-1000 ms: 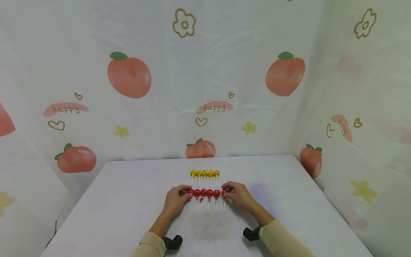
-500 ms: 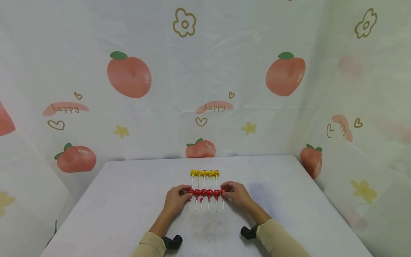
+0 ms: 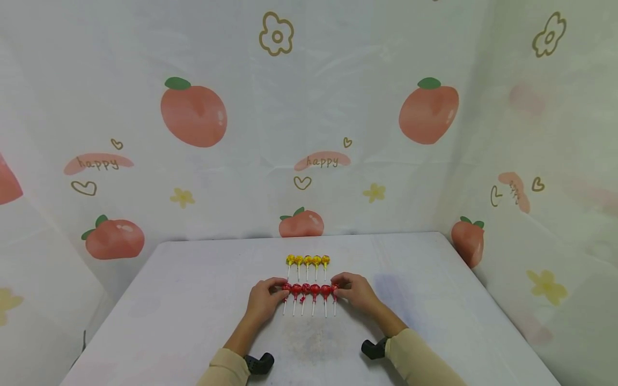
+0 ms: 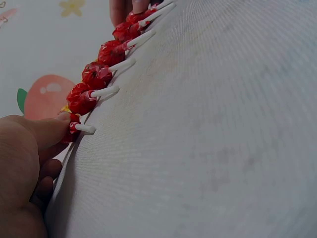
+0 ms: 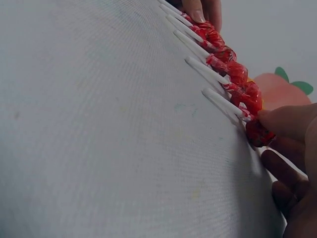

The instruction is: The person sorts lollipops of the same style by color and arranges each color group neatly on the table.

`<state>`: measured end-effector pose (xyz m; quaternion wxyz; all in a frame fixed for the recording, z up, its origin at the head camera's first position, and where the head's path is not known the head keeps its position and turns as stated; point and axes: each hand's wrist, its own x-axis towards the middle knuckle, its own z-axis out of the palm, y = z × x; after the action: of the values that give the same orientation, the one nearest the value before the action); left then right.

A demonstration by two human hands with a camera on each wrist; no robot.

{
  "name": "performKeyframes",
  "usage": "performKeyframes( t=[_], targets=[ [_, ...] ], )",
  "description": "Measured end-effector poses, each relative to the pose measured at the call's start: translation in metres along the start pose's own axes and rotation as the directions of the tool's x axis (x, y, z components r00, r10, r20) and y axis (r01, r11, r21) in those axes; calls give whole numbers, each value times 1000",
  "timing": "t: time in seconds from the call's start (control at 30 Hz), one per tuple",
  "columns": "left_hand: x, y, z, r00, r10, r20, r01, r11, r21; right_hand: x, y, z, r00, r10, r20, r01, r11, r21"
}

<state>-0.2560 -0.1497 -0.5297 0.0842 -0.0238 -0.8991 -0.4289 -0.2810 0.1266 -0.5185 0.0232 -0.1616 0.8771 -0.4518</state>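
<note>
Several red-wrapped lollipops (image 3: 315, 290) lie side by side on the white table, white sticks pointing toward the person. My left hand (image 3: 263, 301) pinches the head of the leftmost lollipop (image 4: 73, 132), its thumb pressed on the wrapper. At the other end, thumb and fingers of my right hand (image 3: 359, 294) grip the head of the rightmost lollipop (image 5: 258, 134), close beside its neighbour. Between the hands the red heads sit close together in a line. Behind them is a shorter row of yellow lollipops (image 3: 308, 260), sticks facing the same way.
The white cloth-covered table (image 3: 203, 300) stretches out on both sides of the rows. A printed curtain (image 3: 367, 107) with peaches and flowers hangs behind it. Black wrist devices (image 3: 260, 364) show near both sleeves. A thin dark cord is at the far left.
My right hand has slid left with the rightmost red lollipop, narrowing the gap to its neighbour; over the last half second it barely moves. My left hand has stayed in place.
</note>
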Motion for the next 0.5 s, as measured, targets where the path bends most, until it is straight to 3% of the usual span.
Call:
performKeyframes(
  t=[0.5],
  targets=[
    [0,0,0,1000,-10,-2,10,1000,-1,0,3,-2,1000,9,-20,-8,997,79]
  ],
)
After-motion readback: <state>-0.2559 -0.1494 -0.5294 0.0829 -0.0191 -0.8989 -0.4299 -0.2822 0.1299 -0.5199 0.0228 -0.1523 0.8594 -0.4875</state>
